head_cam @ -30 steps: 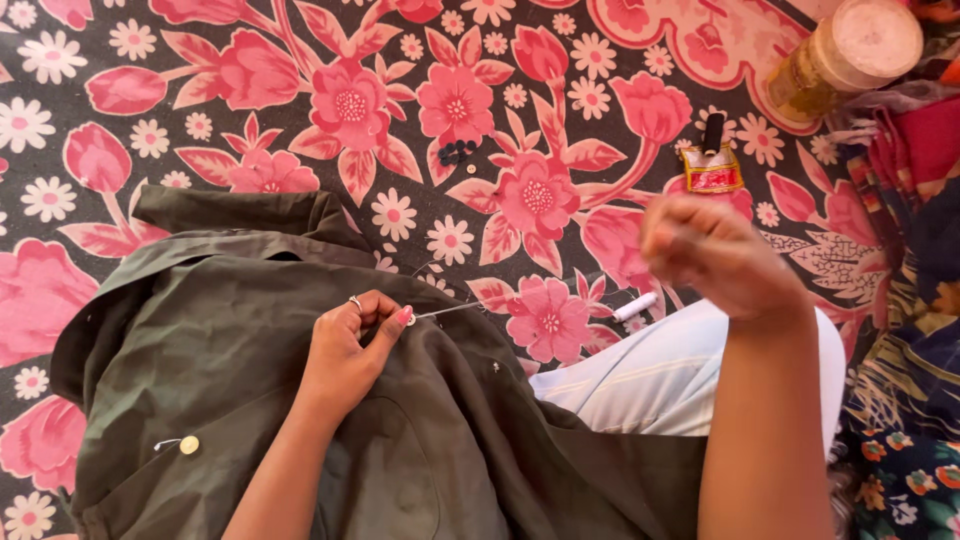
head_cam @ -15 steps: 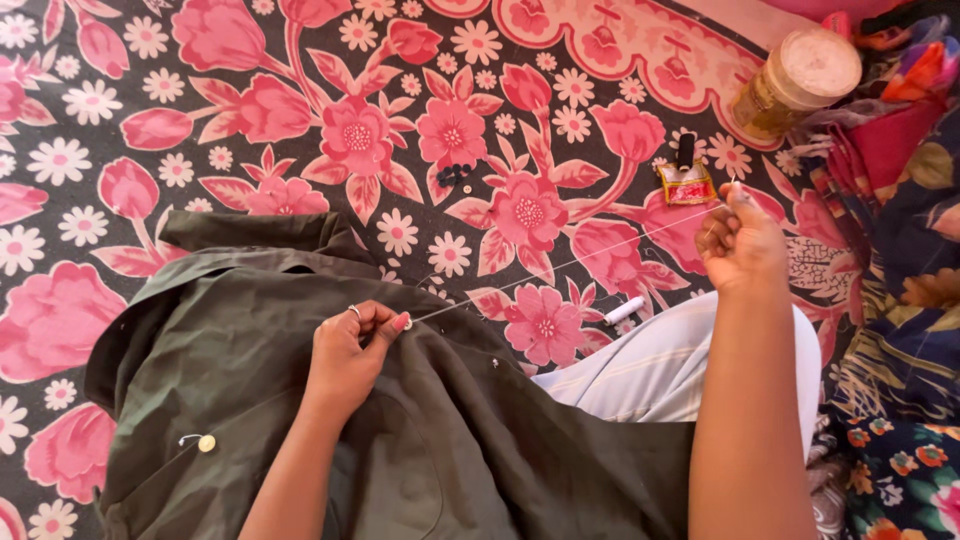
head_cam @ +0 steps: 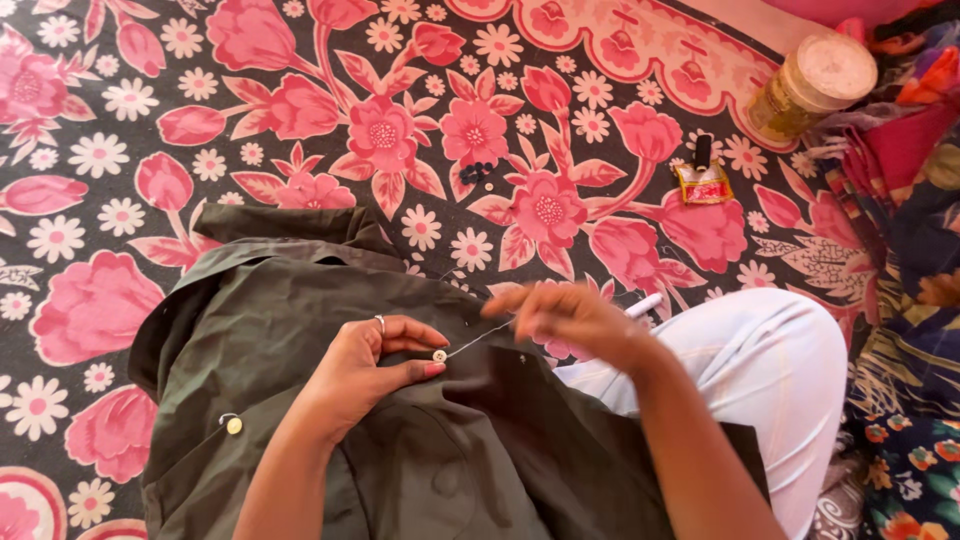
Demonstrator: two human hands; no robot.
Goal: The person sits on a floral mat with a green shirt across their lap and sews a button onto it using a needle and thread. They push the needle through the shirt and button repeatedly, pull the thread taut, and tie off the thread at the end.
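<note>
Since half a second earlier, the right hand had swung back from far out at the right to just beside the left, and the white thread had gone short. Further left, a second pale button sat on the dark green jacket. The left hand pinched a small white button against the cloth, thumb and forefinger nearly closed. Thread ran up-right from it to the blurred right hand, fingers bunched as if gripping a needle, though I could not tell.
</note>
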